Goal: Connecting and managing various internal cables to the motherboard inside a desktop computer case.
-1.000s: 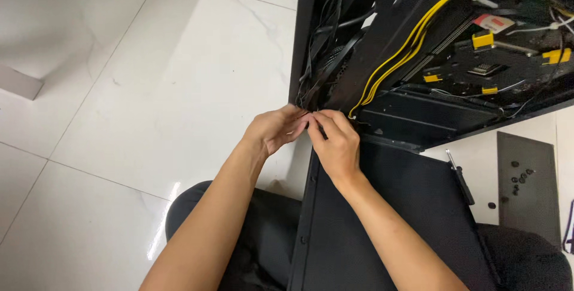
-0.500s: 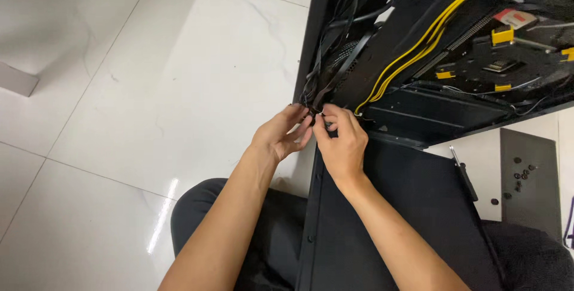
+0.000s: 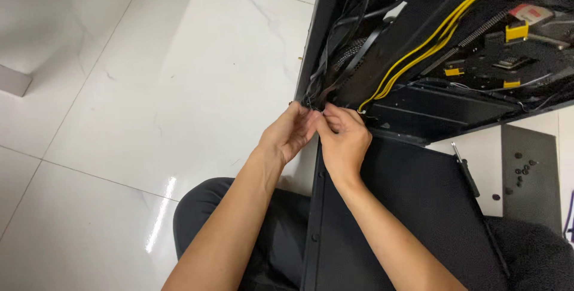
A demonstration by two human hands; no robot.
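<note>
Head cam: we've got both hands at the lower-left corner of the open black case (image 3: 418, 112), fingertips meeting on the black cable bundle (image 3: 335, 73) where it comes down to the case edge. Left hand (image 3: 290, 135) sits just left of that corner, fingers curled in narrow, pinching at the bundle end. Right hand (image 3: 342, 141) is touching the left, thumb + index tight together on the same spot. What exactly they pinch is too small to tell, looks like a thin black tie or wire. Bundle runs up along the case's left wall. Yellow wires (image 3: 418, 49) run diagonal inside the case, right of the bundle, well clear of our fingers. Black side panel (image 3: 418, 207) lies below the case, under our right forearm. Grey plate w/ small screws (image 3: 529, 174) sits right of the case's lower edge. White tile floor (image 3: 149, 88) left of the case.
</note>
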